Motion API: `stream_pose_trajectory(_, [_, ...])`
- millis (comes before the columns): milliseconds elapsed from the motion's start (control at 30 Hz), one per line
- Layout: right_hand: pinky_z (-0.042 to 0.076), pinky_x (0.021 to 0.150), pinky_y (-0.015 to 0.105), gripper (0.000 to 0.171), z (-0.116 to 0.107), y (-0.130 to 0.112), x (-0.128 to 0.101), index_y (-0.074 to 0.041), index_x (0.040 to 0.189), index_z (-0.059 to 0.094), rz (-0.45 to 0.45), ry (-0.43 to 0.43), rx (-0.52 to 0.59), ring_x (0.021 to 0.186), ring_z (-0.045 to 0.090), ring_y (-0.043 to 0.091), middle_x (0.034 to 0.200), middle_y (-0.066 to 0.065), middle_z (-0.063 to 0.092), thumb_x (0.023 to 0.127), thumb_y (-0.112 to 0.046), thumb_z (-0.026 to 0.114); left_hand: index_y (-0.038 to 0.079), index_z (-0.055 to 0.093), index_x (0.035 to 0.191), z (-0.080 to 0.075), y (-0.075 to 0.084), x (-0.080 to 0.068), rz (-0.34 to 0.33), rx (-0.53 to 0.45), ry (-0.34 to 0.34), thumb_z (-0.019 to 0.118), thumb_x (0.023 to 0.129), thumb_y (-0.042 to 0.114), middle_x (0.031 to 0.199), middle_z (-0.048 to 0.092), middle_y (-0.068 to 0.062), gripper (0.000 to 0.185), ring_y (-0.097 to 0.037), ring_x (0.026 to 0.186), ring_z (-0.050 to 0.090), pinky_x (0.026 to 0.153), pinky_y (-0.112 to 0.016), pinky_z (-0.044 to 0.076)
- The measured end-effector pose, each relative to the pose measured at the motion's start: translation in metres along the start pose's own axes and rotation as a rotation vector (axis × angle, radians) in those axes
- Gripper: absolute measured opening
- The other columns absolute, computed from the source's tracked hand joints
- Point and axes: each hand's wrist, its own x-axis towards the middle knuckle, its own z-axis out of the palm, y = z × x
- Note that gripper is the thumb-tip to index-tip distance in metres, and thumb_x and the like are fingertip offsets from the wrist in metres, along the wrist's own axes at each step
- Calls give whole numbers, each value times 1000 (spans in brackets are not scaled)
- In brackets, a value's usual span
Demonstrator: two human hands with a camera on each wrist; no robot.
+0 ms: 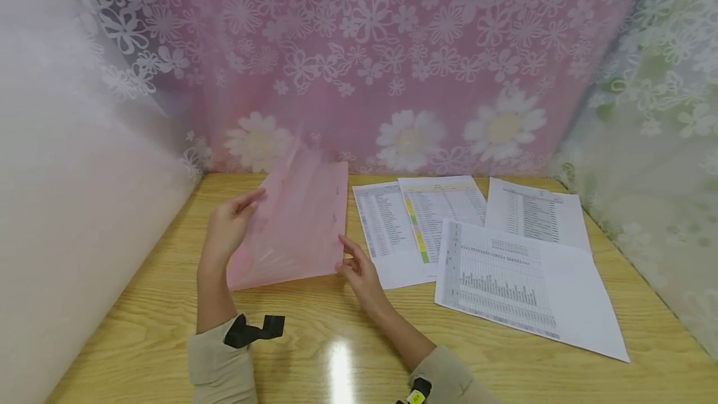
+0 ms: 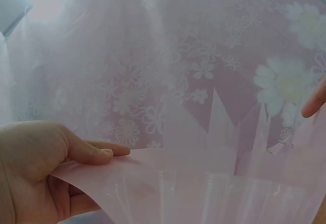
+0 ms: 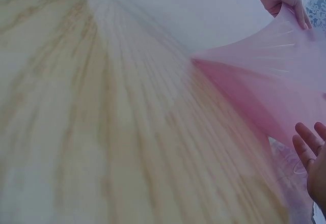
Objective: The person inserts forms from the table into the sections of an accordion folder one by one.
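The folder (image 1: pixel 300 223) is pale pink, see-through plastic, fanned open into pockets on the wooden table (image 1: pixel 168 304). The left hand (image 1: pixel 227 229) pinches its raised left edge; the right hand (image 1: pixel 359 270), fingers straight and loose, touches its lower right corner.

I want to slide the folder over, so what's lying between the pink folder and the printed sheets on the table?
Only the right hand, at the folder's near right corner; otherwise bare table up to the sheets, as the head view shows.

folder (image 1: pixel 297 223) on table (image 1: pixel 168 304), papers (image 1: pixel 477 248) right
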Motion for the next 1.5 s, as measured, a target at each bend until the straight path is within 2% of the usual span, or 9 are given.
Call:
stream_pose_trajectory(133, [47, 78, 34, 51, -1, 0, 1, 2, 140, 34, -14, 12, -8, 82, 53, 14, 127, 21, 40, 91, 3, 49, 2, 56, 126, 1, 0, 1, 18, 3, -6, 46, 97, 9, 124, 55, -16, 31, -25, 109, 48, 80, -37, 36])
stream_pose_trajectory(333, [44, 79, 51, 47, -1, 0, 1, 2, 138, 37, -59, 14, -11, 84, 54, 16, 125, 22, 41, 93, 0, 50, 0, 57, 124, 2, 0, 2, 32, -7, -5, 48, 96, 6, 123, 55, -17, 30, -30, 119, 44, 94, -44, 36])
stream_pose_trajectory(467, [43, 77, 56, 45, 0, 1, 0, 3, 136, 39, -87, 32, -21, 84, 55, 23, 124, 23, 43, 93, 0, 49, 1, 57, 125, 1, -1, 1, 20, 0, -10, 47, 96, 6, 124, 54, -17, 31, -30, 118, 45, 93, -44, 36])
stream_pose_trajectory(600, [42, 77, 57, 41, -1, 1, 1, 4, 134, 42, -95, 69, -18, 85, 53, 27, 124, 23, 46, 94, 0, 47, 1, 57, 125, 1, -2, 1, 23, 11, -7, 47, 96, 6, 123, 55, -17, 31, -29, 114, 47, 85, -41, 37])
stream_pose_trajectory(767, [41, 78, 57, 37, -8, -1, 3, 6, 132, 43, -106, 121, -25, 97, 51, 36, 123, 27, 47, 96, -2, 44, 1, 57, 125, 1, -1, 2, 27, 12, -6, 47, 96, 7, 124, 54, -18, 31, -29, 117, 45, 88, -42, 37])
stream_pose_trajectory(933, [40, 80, 57, 29, -24, -5, 6, 11, 122, 49, -61, 185, -18, 101, 47, 46, 120, 28, 50, 96, -1, 43, 1, 57, 124, 2, -1, 2, 24, 4, -6, 47, 96, 7, 124, 54, -17, 31, -29, 117, 45, 85, -40, 37])
stream_pose_trajectory(1100, [44, 79, 50, 26, -56, -12, 8, 14, 114, 53, 24, 173, -83, 101, 50, 44, 116, 28, 54, 94, -1, 46, 0, 58, 123, 3, -1, 2, 18, -1, -1, 48, 96, 7, 123, 55, -17, 30, -29, 119, 44, 93, -43, 36])
stream_pose_trajectory(1233, [44, 81, 48, 28, -96, -17, 11, 13, 114, 54, 77, 101, -167, 104, 48, 44, 114, 26, 55, 95, -6, 49, 1, 58, 124, 3, 0, 2, 12, -3, -7, 47, 96, 8, 123, 55, -17, 30, -29, 119, 43, 93, -43, 36])
stream_pose_trajectory(1500, [45, 83, 40, 39, -200, -20, 5, 2, 120, 56, 126, -18, -518, 108, 50, 31, 121, 18, 55, 95, -27, 52, 2, 56, 126, 1, -2, 2, 12, -15, -26, 46, 97, 7, 123, 55, -17, 32, -28, 118, 45, 84, -39, 38])
